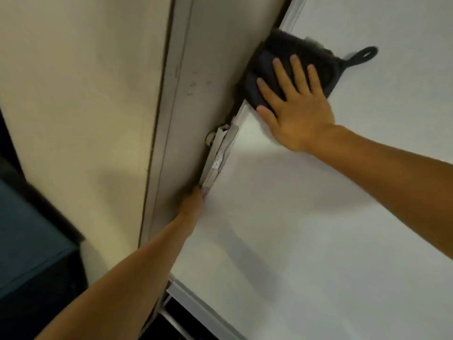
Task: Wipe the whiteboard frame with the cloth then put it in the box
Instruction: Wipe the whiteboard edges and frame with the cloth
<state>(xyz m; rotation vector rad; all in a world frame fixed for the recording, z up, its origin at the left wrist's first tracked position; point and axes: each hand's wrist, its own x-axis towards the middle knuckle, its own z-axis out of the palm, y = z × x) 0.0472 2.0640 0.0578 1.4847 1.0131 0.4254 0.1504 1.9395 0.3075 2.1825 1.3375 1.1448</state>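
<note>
A large whiteboard (318,229) fills the right half of the view, and its pale metal frame (221,153) runs up its left edge. A dark cloth (304,57) with a hanging loop lies over that edge higher up. My right hand (291,104) presses flat on the cloth, fingers spread, holding it against the board and frame. My left hand (192,201) grips the frame lower down, its fingers hidden behind the edge. No box is in view.
A cream wall (85,94) and a grey vertical post (186,82) stand to the left of the board. A dark cabinet or desk (31,253) sits at the lower left. The board's bottom rail (196,307) shows near the lower middle.
</note>
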